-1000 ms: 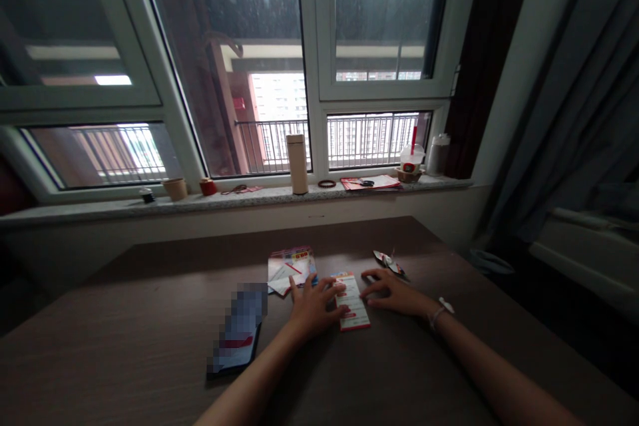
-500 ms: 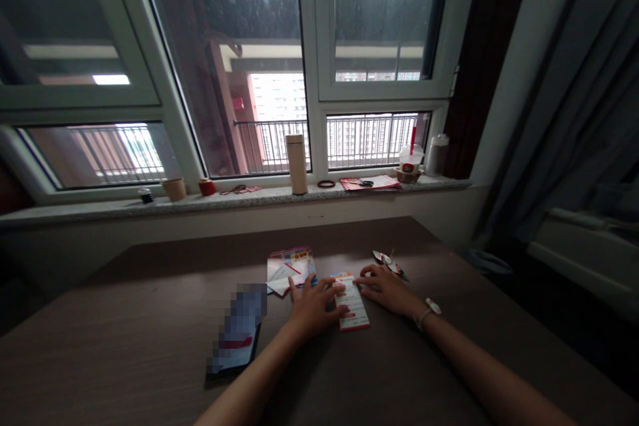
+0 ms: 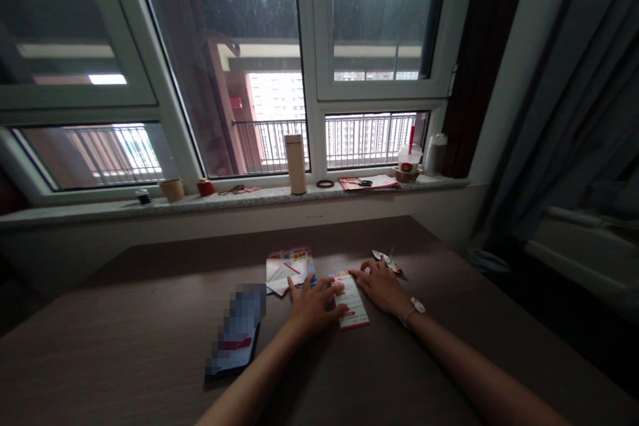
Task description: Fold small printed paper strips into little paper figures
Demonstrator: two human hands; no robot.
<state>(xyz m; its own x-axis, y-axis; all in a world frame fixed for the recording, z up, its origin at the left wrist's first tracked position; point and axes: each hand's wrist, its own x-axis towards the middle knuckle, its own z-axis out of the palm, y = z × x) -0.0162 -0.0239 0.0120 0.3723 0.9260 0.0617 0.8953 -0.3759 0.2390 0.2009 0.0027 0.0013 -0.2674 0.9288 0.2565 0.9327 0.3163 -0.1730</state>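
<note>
A white printed card (image 3: 355, 309) with red bands and a red lower edge lies flat on the brown table (image 3: 164, 299). My left hand (image 3: 312, 306) is open, its fingers spread over the card's left side. From the right, my right hand (image 3: 382, 286) reaches the card's upper right edge with its index finger; the hand is open and palm down. A torn wrapper (image 3: 389, 261) lies just beyond the right hand. Beyond my left hand lies a colourful packet (image 3: 302, 255) with a folded white paper (image 3: 280, 285) on it.
A phone (image 3: 237, 336), its screen blurred out, lies left of my left forearm. The windowsill (image 3: 254, 198) at the back holds a beige flask (image 3: 295, 165), a paper cup (image 3: 172, 190), scissors (image 3: 366, 183) on red papers, and a drink cup with a red straw (image 3: 409, 158).
My right hand has shifted slightly left, and its index finger now lies along the card's upper edge. My left hand, the card and the phone stay about where they were.
</note>
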